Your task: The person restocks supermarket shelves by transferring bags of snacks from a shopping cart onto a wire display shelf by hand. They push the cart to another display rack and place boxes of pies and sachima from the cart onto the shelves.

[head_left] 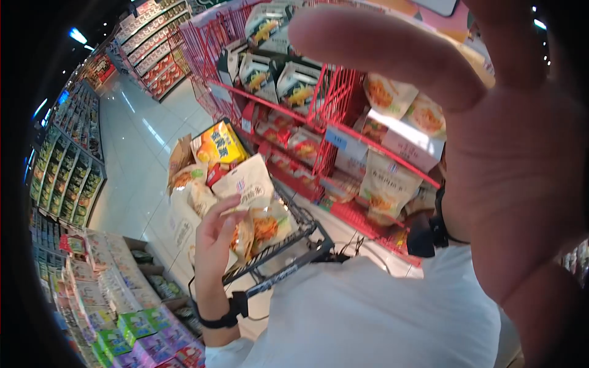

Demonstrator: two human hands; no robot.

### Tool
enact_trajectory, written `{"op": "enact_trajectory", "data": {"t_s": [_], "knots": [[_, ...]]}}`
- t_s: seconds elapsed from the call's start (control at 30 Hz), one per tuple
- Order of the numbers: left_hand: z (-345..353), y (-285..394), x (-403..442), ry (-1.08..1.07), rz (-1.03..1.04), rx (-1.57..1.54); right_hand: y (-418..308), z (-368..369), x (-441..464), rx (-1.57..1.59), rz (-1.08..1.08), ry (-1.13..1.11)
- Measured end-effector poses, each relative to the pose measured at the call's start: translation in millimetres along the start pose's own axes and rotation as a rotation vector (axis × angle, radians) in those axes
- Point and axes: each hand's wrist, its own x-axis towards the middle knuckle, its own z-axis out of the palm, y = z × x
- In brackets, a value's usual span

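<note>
Holds left hand (216,236) over Chinese-lettered packets (250,185) in cart (288,270), right hand (512,159) raised (both apart in grip), by shop shelves (383,153).

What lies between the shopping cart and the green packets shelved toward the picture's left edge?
The head view shows only bare, pale tiled floor between the cart and the green packets.

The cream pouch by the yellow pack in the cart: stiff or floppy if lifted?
Probably somewhat floppy: the pouch looks like a thin-walled bag, not a box. Its broad, flattish shape suggests sliding rather than rolling. Lifting it might shift its neighbours, since it lies crowded among other packs.
</note>
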Motion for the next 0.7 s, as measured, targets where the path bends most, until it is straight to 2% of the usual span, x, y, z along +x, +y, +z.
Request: {"op": "enact_trajectory", "data": {"t_s": [0.07,0.17,0.27,0.33,0.4,0.47,0.53,0.6,0.67,0.7], "knots": [[1,3,0,-0.007,-0.084,0.067,11,-13,5,-0.077,0.019,0.038],[3,-10,1,-0.016,-0.040,-0.056,24,-41,25,-0.223,0.036,0.104],[1,-19,0,-0.044,0.041,-0.025,39,-75,54,-0.368,0.013,0.203],[-1,-14,-4,-0.153,-0.053,-0.039,47,-98,75,-0.473,-0.018,0.251],[2,-22,-7,-0.116,0.010,-0.051,54,-120,96,-0.556,-0.055,0.304],[7,-14,-11,-0.069,-0.019,0.001,53,-137,112,-0.618,-0.104,0.345],[-5,-40,-5,-0.145,0.204,0.110,47,-146,123,-0.676,-0.145,0.367],[2,-6,-13,-0.101,-0.145,-0.174,39,-144,130,-0.731,-0.195,0.355],[-7,-37,-10,-0.076,-0.080,-0.186,38,-135,129,-0.775,-0.231,0.321],[-2,-35,2,0.010,-0.109,-0.256,40,-129,126,-0.773,-0.231,0.322]]}}
